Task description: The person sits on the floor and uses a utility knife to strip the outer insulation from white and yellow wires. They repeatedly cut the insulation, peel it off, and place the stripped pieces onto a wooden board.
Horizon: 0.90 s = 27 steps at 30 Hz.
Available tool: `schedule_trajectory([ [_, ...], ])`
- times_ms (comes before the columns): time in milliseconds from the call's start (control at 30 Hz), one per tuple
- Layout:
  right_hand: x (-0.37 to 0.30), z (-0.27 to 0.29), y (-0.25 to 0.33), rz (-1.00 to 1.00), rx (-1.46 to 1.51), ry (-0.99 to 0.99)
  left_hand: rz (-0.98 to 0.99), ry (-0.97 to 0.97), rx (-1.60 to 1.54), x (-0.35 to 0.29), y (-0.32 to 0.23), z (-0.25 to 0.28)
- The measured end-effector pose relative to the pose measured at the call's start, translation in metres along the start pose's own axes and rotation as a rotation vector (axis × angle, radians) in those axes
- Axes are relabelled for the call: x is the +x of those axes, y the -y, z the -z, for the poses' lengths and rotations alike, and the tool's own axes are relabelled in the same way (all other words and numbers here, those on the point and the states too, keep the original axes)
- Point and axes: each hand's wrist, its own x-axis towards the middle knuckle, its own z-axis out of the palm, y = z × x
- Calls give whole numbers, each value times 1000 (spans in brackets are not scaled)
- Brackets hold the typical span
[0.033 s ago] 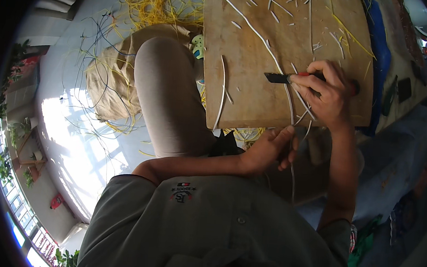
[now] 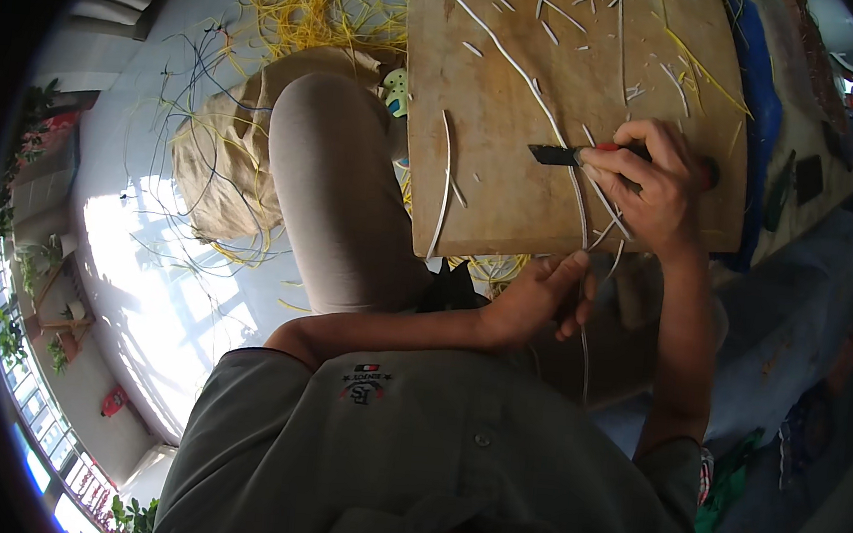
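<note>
My right hand is closed round a utility knife with a red-and-black handle, above the wooden board. The knife's dark blade points left and lies across a long white cable. That cable runs from the board's far edge down to its near edge. There, my left hand pinches it between thumb and fingers, and a thin end hangs below the hand. Loose white cable lengths lie beside and under my right hand. Whether the blade cuts into the cable is too small to tell.
Short white offcuts and yellow strands are scattered over the board. A heap of yellow wire lies on the floor at far left, near a brown sack. Blue cloth borders the board's right side.
</note>
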Motion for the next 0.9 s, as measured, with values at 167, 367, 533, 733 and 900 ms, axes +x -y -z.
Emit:
schedule_trajectory([
  [167,15,-14,-6,34,-26,-79,-3,-5,21,0,-2,0],
  [367,45,-39,-17,96,-40,-142,6,-7,40,0,-1,3],
  [533,86,-55,-27,83,1,-49,48,30,25,2,1,-3],
  [733,59,-22,-6,15,0,-16,-18,95,10,-2,13,5],
  [900,7,0,10,-38,70,87,3,207,20,-11,44,-2],
])
